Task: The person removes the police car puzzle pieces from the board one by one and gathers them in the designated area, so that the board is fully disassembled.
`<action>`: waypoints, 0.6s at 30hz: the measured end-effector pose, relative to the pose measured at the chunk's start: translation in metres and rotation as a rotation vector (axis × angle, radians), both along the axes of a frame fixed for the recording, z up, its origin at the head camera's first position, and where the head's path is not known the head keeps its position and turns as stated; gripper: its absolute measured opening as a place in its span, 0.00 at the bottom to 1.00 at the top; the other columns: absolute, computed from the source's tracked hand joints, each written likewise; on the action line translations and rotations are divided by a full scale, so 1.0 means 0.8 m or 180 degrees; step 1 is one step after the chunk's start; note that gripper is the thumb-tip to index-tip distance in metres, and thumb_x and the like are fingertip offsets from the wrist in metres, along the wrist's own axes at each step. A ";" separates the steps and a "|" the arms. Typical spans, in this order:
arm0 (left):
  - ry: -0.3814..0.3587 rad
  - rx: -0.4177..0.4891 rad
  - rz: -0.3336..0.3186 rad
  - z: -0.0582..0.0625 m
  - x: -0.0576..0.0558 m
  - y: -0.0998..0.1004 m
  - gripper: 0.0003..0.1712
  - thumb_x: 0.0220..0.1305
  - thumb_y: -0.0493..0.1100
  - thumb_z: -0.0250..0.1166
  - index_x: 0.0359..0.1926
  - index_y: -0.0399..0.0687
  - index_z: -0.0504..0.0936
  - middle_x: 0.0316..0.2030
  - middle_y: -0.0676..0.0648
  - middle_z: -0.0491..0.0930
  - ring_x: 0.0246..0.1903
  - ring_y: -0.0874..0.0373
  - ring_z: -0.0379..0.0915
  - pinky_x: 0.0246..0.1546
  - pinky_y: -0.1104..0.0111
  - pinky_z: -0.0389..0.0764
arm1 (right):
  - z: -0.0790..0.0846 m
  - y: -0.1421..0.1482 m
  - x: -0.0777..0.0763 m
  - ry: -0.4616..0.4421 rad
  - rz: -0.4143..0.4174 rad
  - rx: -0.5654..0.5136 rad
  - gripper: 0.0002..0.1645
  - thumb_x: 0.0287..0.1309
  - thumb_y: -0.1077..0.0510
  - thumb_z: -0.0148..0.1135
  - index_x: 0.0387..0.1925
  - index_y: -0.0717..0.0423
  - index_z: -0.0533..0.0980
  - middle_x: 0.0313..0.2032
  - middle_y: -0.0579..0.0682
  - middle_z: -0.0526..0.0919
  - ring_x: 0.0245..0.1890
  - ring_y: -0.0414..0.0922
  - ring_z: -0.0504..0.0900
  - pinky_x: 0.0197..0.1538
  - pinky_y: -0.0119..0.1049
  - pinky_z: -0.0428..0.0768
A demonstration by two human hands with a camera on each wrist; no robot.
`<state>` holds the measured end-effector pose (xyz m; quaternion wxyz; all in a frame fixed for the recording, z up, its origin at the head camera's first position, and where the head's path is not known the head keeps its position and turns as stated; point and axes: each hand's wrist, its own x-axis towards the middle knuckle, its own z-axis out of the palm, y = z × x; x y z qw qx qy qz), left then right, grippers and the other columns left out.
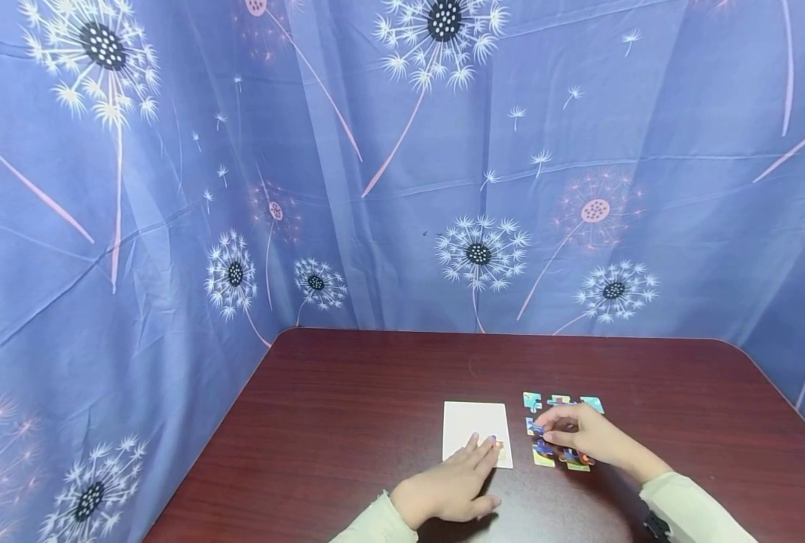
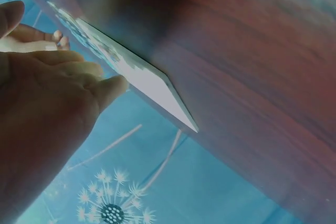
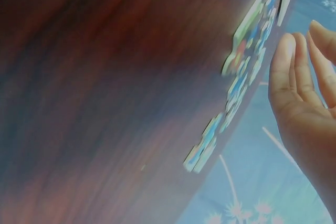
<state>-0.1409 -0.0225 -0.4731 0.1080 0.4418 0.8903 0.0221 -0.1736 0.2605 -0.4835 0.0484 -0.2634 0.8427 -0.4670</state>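
Observation:
My left hand (image 1: 458, 483) rests with straight fingers on a white puzzle board (image 1: 466, 422), its fingertips at the board's near right part. Beside those fingertips lies a small colourful puzzle piece (image 1: 500, 450), partly covered by them. To the right, my right hand (image 1: 582, 434) reaches over the loose pieces and pinches a blue puzzle piece (image 1: 538, 429) between thumb and fingers. The right wrist view shows the curved fingers (image 3: 286, 72) above the table, with no piece visible there. Fingertips of my right hand (image 2: 31, 38) also appear in the left wrist view.
Several loose puzzle pieces lie in rough rows right of the board, including a light blue one (image 1: 591, 404) at the back and a yellow-blue one (image 1: 543, 455) in front. They stand on a dark red wooden table (image 1: 348, 422). A blue dandelion-print curtain (image 1: 389, 249) hangs behind it.

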 end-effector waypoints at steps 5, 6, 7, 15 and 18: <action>0.0010 0.0114 0.0165 -0.003 -0.009 -0.010 0.40 0.72 0.59 0.48 0.73 0.40 0.53 0.73 0.40 0.50 0.73 0.45 0.42 0.69 0.62 0.54 | 0.001 -0.014 -0.002 -0.0042 0.0034 -0.0085 0.12 0.61 0.64 0.62 0.45 0.68 0.78 0.34 0.57 0.82 0.30 0.40 0.81 0.31 0.34 0.80; 0.0021 0.0141 0.0194 -0.003 -0.011 -0.012 0.39 0.72 0.59 0.48 0.73 0.39 0.54 0.73 0.40 0.50 0.73 0.45 0.42 0.69 0.61 0.54 | 0.002 -0.018 -0.003 -0.0032 0.0031 -0.0076 0.13 0.61 0.63 0.62 0.45 0.68 0.78 0.35 0.57 0.82 0.31 0.40 0.81 0.32 0.34 0.80; 0.0043 0.0171 0.0214 -0.003 -0.013 -0.014 0.39 0.72 0.58 0.49 0.73 0.38 0.54 0.73 0.39 0.50 0.73 0.44 0.43 0.69 0.61 0.54 | 0.002 -0.022 -0.003 -0.0022 0.0027 -0.0065 0.14 0.61 0.63 0.62 0.46 0.68 0.78 0.35 0.56 0.82 0.31 0.40 0.82 0.32 0.34 0.80; -0.0022 0.0324 0.0464 -0.002 -0.030 -0.031 0.41 0.71 0.57 0.50 0.73 0.35 0.53 0.73 0.36 0.48 0.73 0.42 0.41 0.70 0.58 0.53 | 0.002 -0.051 -0.008 0.0004 0.0017 -0.0022 0.16 0.58 0.64 0.65 0.46 0.68 0.78 0.36 0.57 0.84 0.36 0.44 0.82 0.36 0.33 0.79; 0.0012 0.0308 0.0540 -0.001 -0.034 -0.034 0.42 0.70 0.58 0.51 0.72 0.35 0.53 0.73 0.36 0.49 0.72 0.42 0.42 0.70 0.58 0.54 | 0.002 -0.059 -0.010 -0.0025 0.0078 -0.0029 0.16 0.57 0.66 0.64 0.46 0.69 0.78 0.36 0.58 0.83 0.36 0.42 0.82 0.36 0.33 0.79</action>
